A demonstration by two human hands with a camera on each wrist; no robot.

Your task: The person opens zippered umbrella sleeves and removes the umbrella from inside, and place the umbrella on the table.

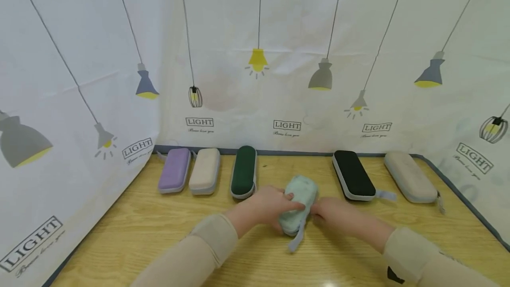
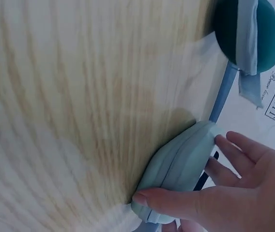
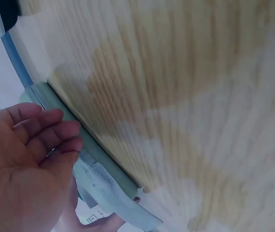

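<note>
A mint-green zippered case [image 1: 301, 191] with a grey fabric strap [image 1: 295, 240] is at the middle of the table, between both hands. My left hand [image 1: 268, 206] grips it from the left; the left wrist view shows the thumb [image 2: 164, 200] along its near side and the fingers over the top. At the case's right side, my right hand [image 1: 336, 215] has its fingers curled. In the right wrist view, its thumb and forefinger pinch at the zipper pull [image 3: 54, 151] by the strap's base. The pull is mostly hidden by the fingertips.
Behind on the left lie a purple case [image 1: 174, 169], a cream case [image 1: 205, 171] and a dark green case [image 1: 244, 171]. A black case [image 1: 353, 174] and a beige case [image 1: 410, 176] lie at the right. A lamp-printed sheet [image 1: 287, 101] walls the wooden table [image 1: 131, 234].
</note>
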